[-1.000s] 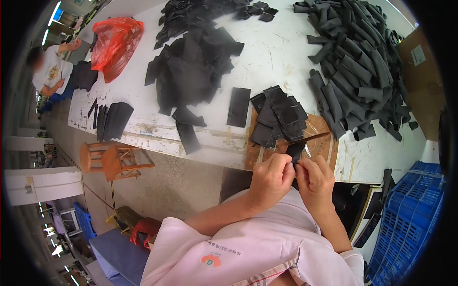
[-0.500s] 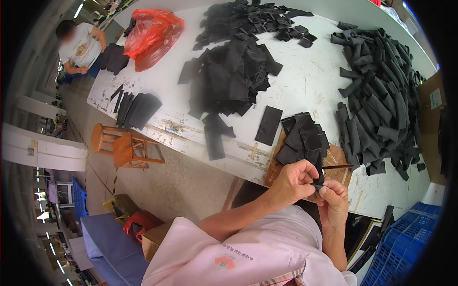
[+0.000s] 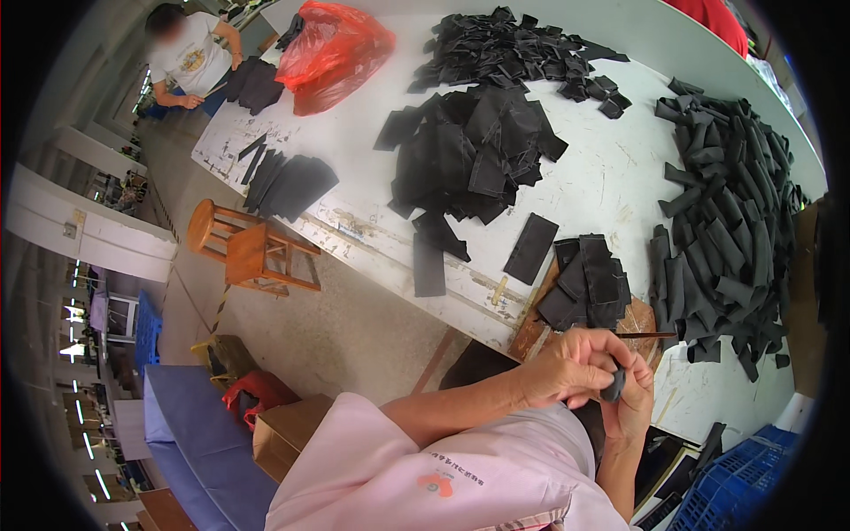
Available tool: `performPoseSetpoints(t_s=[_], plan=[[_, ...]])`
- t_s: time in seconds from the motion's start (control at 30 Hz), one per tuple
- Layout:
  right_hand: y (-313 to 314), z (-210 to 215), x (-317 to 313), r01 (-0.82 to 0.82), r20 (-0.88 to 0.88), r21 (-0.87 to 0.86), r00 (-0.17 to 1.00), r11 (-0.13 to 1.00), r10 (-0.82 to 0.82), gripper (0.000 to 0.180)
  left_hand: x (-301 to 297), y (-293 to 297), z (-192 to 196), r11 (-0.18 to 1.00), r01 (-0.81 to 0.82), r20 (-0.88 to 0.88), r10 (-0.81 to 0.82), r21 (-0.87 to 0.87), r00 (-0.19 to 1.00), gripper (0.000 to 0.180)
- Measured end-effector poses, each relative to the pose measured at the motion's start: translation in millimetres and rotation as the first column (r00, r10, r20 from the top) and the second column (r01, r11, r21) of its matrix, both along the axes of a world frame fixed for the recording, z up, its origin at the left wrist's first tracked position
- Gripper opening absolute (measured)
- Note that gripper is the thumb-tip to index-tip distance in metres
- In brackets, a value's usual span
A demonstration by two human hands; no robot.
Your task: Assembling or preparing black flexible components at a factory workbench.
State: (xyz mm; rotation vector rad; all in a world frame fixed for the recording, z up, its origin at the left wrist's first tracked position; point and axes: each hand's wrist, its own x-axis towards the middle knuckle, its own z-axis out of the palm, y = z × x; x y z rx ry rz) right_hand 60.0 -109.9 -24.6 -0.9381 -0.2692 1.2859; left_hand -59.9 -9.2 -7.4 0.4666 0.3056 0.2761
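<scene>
My left hand (image 3: pixel 571 365) and my right hand (image 3: pixel 634 403) meet at the table's near edge. Pinched between their fingers is a small black fabric piece (image 3: pixel 613 386), folded or curled; most of it is hidden by the fingers. Just beyond my hands, a stack of black fabric pieces (image 3: pixel 586 281) lies on a worn wooden board (image 3: pixel 639 311). A thin dark brown rod (image 3: pixel 648 335) juts out to the right above that board. One flat black rectangle of fabric (image 3: pixel 531 249) lies left of the stack.
A heap of rolled black pieces (image 3: pixel 730 217) covers the table's right side. Flat black pieces (image 3: pixel 478 155) pile up mid-table, near a red plastic bag (image 3: pixel 332 57). A wooden stool (image 3: pixel 252 252) stands left; a blue crate (image 3: pixel 730 487) is low right. Another person (image 3: pixel 190 57) stands far left.
My head view has shifted, so the table contents sit farther right and lower. Both hands stay together on the fabric piece, whose dark end now shows below the fingers.
</scene>
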Motion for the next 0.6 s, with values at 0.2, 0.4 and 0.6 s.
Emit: performPoseSetpoints(t_s=[0.2,0.4,0.6], plan=[[-2.4,14.7,-0.4,0.12,0.258,0.102,0.956,0.988,-0.143,0.014,1.2,-12.0,25.9,0.897,-0.052,-0.063,0.089,0.438,0.994,0.039],[9.4,42.6,0.1,0.13,0.827,0.174,0.519,0.976,-0.216,0.009,14.8,-18.6,12.4,0.271,-0.265,0.067,0.573,0.925,0.817,0.018],[15.2,74.6,16.6,0.102,0.888,0.182,0.411,0.978,-0.208,0.013,20.4,-1.4,39.0,0.899,-0.238,-0.027,0.266,0.368,0.964,0.012]])
